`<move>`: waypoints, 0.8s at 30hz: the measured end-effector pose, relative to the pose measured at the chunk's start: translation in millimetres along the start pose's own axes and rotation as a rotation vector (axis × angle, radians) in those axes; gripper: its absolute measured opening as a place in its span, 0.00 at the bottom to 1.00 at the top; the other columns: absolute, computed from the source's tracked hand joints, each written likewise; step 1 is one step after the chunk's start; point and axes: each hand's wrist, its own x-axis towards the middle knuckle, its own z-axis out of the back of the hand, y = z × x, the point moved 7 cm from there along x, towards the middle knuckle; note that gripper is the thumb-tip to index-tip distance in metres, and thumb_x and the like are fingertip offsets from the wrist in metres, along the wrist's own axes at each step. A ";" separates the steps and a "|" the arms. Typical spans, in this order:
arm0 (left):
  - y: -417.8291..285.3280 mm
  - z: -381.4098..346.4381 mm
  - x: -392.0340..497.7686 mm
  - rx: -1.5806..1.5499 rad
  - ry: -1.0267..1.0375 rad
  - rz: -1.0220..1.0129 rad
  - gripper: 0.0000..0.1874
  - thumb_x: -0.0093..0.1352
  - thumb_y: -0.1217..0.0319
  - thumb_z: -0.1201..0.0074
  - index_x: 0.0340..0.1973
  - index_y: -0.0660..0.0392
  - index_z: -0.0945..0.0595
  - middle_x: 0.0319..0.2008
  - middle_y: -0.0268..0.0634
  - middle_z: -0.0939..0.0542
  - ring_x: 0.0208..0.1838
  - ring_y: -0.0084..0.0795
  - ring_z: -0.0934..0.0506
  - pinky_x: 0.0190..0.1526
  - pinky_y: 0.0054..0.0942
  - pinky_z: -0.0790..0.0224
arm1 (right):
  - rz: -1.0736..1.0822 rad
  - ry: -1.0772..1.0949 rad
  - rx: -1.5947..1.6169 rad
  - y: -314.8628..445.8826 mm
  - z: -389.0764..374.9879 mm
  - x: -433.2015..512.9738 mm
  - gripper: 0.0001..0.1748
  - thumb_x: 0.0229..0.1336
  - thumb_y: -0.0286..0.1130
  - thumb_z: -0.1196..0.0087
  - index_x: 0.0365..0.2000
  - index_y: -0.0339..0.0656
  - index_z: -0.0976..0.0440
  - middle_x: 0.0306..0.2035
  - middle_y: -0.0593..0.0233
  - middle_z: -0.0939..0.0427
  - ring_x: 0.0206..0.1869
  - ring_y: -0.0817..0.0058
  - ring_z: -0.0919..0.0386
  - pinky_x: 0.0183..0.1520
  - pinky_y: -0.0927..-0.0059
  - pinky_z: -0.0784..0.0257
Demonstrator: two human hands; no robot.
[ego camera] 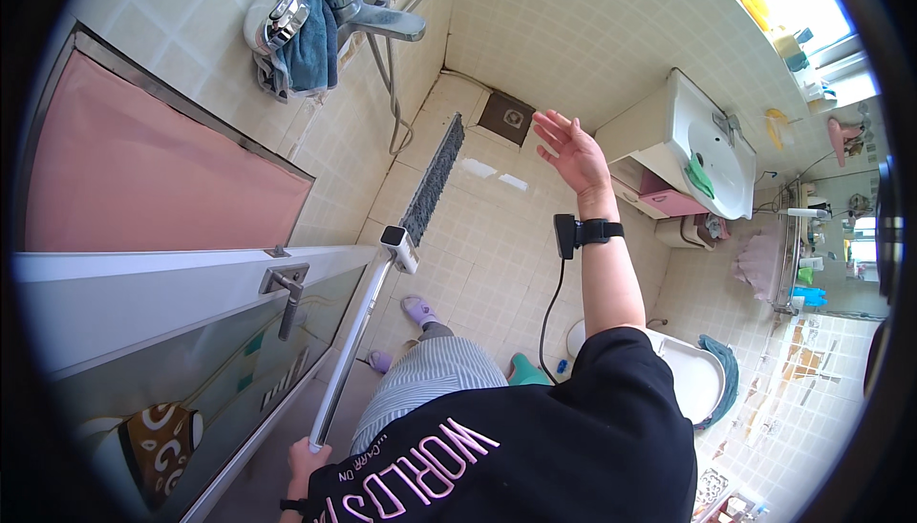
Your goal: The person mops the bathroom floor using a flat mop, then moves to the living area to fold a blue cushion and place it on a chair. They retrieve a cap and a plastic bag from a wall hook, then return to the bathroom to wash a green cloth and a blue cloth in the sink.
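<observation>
My left hand (308, 460) grips the metal pole of a flat mop (351, 351) low at the left, beside my hip. The pole slopes up and away to a white-and-black joint (401, 247). Beyond the joint, the narrow mop head with its grey fluffy pad (438, 175) is tipped on edge, near the foot of the tiled wall. My right hand (573, 154) reaches forward over the floor, holding nothing, with its fingers apart. In the picture it lies between a square floor drain (507, 118) and the washbasin cabinet. A black strapped device (584, 233) with a cable sits on my right forearm.
A white door (179, 294) with a lever handle (290, 294) stands at left. A blue towel (319, 29) hangs over the wall heater and tap (380, 18). At right are a washbasin (716, 150) with a green cloth (698, 175), a pink drawer (666, 197) and a toilet (680, 372).
</observation>
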 end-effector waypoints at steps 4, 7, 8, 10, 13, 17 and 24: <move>-0.4 -2.3 -0.1 -0.068 -0.008 0.010 0.14 0.51 0.63 0.39 0.22 0.62 0.20 0.18 0.45 0.21 0.24 0.42 0.19 0.29 0.39 0.29 | 0.173 -0.565 -0.857 16.1 67.9 15.1 0.23 0.58 0.50 0.42 0.40 0.38 0.22 0.49 0.55 0.20 0.58 0.66 0.29 0.58 0.52 0.38; -4.7 -1.8 -0.7 -0.102 -0.024 -0.009 0.14 0.51 0.63 0.39 0.23 0.62 0.20 0.18 0.46 0.21 0.25 0.44 0.19 0.29 0.40 0.29 | 0.312 -0.933 -1.675 20.5 88.0 18.5 0.26 0.49 0.49 0.34 0.40 0.39 0.22 0.46 0.50 0.20 0.57 0.60 0.29 0.59 0.47 0.38; -5.8 -1.9 -0.7 -0.102 -0.020 -0.006 0.14 0.51 0.63 0.39 0.23 0.62 0.20 0.18 0.47 0.21 0.25 0.44 0.19 0.29 0.40 0.29 | 0.352 -1.072 -1.817 24.1 91.2 16.7 0.27 0.48 0.49 0.34 0.42 0.40 0.22 0.46 0.49 0.21 0.57 0.58 0.29 0.59 0.47 0.37; -7.1 -1.0 -1.1 -0.079 -0.034 -0.005 0.14 0.51 0.63 0.39 0.23 0.62 0.20 0.19 0.47 0.21 0.26 0.45 0.19 0.29 0.40 0.29 | 0.157 -1.156 -1.964 18.6 101.3 18.9 0.31 0.46 0.49 0.33 0.48 0.43 0.26 0.50 0.47 0.25 0.59 0.54 0.32 0.60 0.47 0.38; -4.8 -1.2 -2.7 -0.073 -0.053 0.008 0.14 0.51 0.63 0.39 0.24 0.62 0.20 0.19 0.48 0.21 0.26 0.46 0.19 0.30 0.40 0.29 | -0.137 -0.786 -1.720 -15.3 106.9 30.1 0.42 0.48 0.45 0.33 0.62 0.49 0.40 0.63 0.43 0.41 0.68 0.52 0.44 0.65 0.46 0.44; 7.7 1.1 -8.3 -0.078 -0.121 -0.045 0.14 0.50 0.63 0.38 0.23 0.61 0.20 0.18 0.47 0.21 0.25 0.46 0.19 0.30 0.39 0.28 | -0.289 -0.617 -1.881 -53.3 96.3 40.4 0.44 0.53 0.43 0.37 0.67 0.47 0.45 0.67 0.46 0.43 0.70 0.58 0.44 0.69 0.61 0.45; 78.2 28.5 -30.4 -0.142 -0.197 -0.095 0.11 0.47 0.70 0.35 0.19 0.61 0.22 0.15 0.41 0.24 0.21 0.36 0.21 0.28 0.35 0.30 | 0.274 -0.328 -0.707 -35.9 65.4 97.9 0.32 0.70 0.38 0.54 0.67 0.35 0.47 0.70 0.57 0.44 0.72 0.69 0.47 0.70 0.71 0.49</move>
